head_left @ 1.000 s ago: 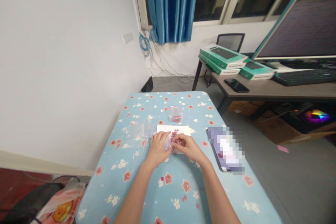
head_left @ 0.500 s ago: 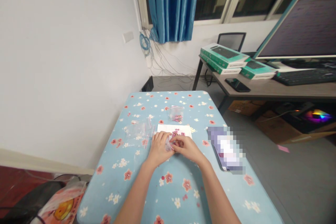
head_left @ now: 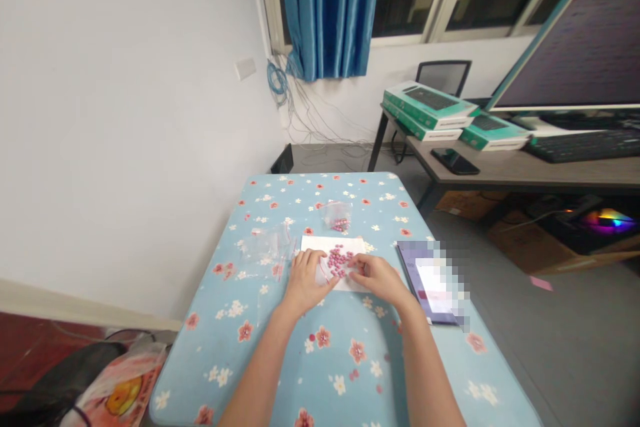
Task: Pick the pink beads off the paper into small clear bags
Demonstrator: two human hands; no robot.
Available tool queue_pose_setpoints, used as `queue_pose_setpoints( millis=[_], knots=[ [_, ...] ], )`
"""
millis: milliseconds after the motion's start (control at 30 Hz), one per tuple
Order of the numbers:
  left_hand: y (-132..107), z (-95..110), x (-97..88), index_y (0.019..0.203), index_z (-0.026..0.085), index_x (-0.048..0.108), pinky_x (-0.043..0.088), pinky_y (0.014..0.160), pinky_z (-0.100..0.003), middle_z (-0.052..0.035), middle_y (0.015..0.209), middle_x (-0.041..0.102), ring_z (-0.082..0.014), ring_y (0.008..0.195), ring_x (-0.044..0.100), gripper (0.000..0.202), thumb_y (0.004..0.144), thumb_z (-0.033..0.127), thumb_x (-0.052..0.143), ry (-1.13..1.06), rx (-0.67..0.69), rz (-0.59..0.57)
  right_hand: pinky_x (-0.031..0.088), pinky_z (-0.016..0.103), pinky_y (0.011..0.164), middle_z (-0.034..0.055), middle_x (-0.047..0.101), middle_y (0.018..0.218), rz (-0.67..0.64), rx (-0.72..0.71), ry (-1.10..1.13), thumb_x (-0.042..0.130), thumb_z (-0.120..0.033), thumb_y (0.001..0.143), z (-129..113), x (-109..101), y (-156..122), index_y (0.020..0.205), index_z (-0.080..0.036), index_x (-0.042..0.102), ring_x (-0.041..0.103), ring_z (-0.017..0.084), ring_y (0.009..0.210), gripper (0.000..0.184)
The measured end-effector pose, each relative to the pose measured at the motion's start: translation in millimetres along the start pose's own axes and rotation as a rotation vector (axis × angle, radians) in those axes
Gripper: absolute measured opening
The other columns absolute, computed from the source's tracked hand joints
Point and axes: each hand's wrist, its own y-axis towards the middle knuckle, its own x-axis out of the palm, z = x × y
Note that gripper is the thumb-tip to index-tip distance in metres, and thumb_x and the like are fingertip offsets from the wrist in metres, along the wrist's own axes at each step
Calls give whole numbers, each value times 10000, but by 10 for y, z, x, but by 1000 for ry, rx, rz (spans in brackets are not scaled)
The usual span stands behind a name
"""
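A loose spread of pink beads lies on a white sheet of paper. My left hand rests at the paper's left side, thumb and fingers closed on a small clear zip bag whose mouth is toward the beads. To the right of the beads, my right hand has its thumb and forefinger apart at the edge of the spread. Whether a bead touches those fingertips is too small to tell. Behind the paper stands another clear zip bag with pink beads in it.
Flat clear bags lie on the flowered tablecloth at left. A tablet-like device, partly blurred out, lies near the right edge. Beyond is a desk with keyboard boxes, a phone and a monitor.
My right hand has moved right, away from the small bag at my left hand, to the right edge of the beads, uncovering them. My left hand stays with the bag.
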Motion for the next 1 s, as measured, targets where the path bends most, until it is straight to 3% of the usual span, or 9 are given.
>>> queue_pose_setpoints(
  millis=[500, 800, 1000],
  knots=[
    [-10, 17, -2, 1090, 230, 481, 368, 874, -370, -38, 1041, 550, -231, 994, 503, 438, 715, 341, 677, 33, -1, -37, 260, 225, 519, -15, 567, 588, -10, -13, -139, 594, -261, 713, -102, 81, 6, 733, -192, 643, 494, 123, 558, 87],
    [-13, 30, -14, 1092, 228, 486, 368, 883, -369, -38, 1052, 546, -229, 1006, 496, 438, 716, 346, 679, 32, 4, -39, 250, 226, 509, -31, 516, 546, -11, -40, -76, 588, -256, 734, -102, 58, 9, 729, -182, 653, 466, 118, 538, 99],
    [-12, 42, -19, 1091, 227, 483, 362, 872, -367, -34, 1044, 551, -231, 998, 489, 467, 691, 332, 700, 36, 9, -52, 289, 220, 519, -26, 533, 590, 2, -75, 106, 582, -292, 775, -125, 52, 14, 766, -171, 657, 438, 108, 545, 143]
  ],
)
